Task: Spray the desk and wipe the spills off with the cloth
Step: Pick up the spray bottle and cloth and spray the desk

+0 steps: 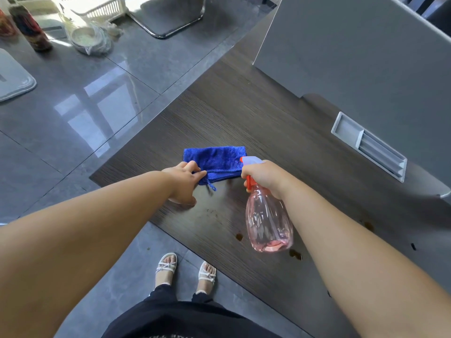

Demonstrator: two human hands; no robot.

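Cloth [217, 162] lies mid-frame on the desk [244, 106], left hand [183, 182] pinching its corner. Right hand [264, 178] grips the spray bottle [268, 223] near brown spills [239, 236].

upper right: grey partition panel [353, 45], upright; below it, a recessed grey slotted tray [369, 146]. left half: glossy grey tiled floor [73, 118]. top centre: chrome chair base [168, 32]. upper left: white slatted basket [97, 8], a pale bowl wrapped in clear plastic [89, 39], a dark patterned bottle [30, 26] standing upright. left edge: rounded grey tray corner [14, 79]. bottom centre: white sandals [166, 267], black garment [183, 318].
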